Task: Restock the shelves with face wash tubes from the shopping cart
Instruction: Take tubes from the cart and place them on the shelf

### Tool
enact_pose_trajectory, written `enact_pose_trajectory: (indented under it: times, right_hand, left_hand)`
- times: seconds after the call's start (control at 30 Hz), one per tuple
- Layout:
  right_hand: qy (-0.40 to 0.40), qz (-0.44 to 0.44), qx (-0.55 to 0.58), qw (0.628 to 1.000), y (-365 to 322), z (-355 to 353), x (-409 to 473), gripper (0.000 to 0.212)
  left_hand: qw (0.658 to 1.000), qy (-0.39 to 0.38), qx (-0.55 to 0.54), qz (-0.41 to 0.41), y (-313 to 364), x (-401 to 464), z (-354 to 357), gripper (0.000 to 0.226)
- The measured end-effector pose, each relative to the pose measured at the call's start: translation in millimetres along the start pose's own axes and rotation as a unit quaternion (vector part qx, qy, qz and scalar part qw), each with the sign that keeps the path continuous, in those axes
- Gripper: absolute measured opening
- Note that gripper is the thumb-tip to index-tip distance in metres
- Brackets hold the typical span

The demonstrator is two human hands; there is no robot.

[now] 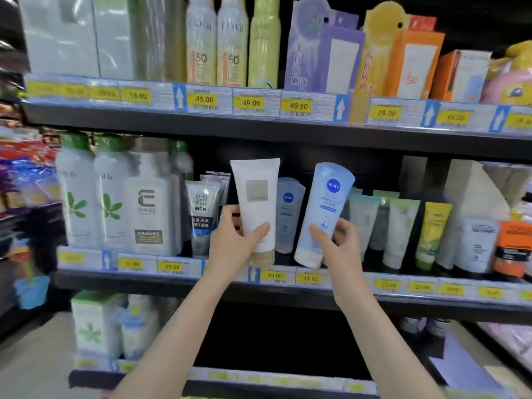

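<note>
The white tube stands cap down in front of the middle shelf, near the middle of the picture. The left hand holds it low down, with the thumb across the front and the fingers curled round the back. At 3 o'clock from it is the blue Nivea tube, tilted so its top leans toward 1 o'clock. The right hand grips its lower part, thumb in front and the other fingers wrapped behind. Both tubes are up at the shelf but I think not yet set down on it.

Between the 2 tubes, farther back, stands another blue Nivea tube. At 9 o'clock from the white tube is a grey men's tube, then big white bottles with green caps. At 3 o'clock from the right hand is a row of green and yellow tubes. Yellow price tags run along the shelf edge.

What could go wrong: the gaps look tight, so pushing a tube in could knock its neighbours over like dominoes. The tilted blue tube may tip if let go before its cap sits flat. A tube could also land over the wrong price tag.
</note>
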State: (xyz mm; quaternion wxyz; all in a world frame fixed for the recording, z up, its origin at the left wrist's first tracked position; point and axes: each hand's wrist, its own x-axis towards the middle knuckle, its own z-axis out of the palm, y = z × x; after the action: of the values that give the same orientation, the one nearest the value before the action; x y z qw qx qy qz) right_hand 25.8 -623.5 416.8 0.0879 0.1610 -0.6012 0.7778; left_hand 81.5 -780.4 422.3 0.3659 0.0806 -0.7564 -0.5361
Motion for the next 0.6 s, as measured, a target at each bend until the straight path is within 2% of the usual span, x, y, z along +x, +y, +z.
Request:
enact_pose_trajectory:
  times: [0.2,0.4,0.6]
  right_hand:
    - [-0.008,0.011,0.005,1.0,12.5,13.2,18.5,0.043]
    - [-0.015,0.022,0.009,1.0,20.4,8.6,28.8,0.046]
    - [-0.024,0.038,0.049,0.998,24.4,1.5,32.6,0.047]
  left_hand:
    - [0.997,-0.01,0.079,0.02,-10.6,23.0,-6.3,0.051]
    - [0.987,0.011,0.16,0.026,-18.6,35.3,-0.5,0.054]
    - [0.979,0.007,0.201,0.025,-26.0,42.1,8.2,0.056]
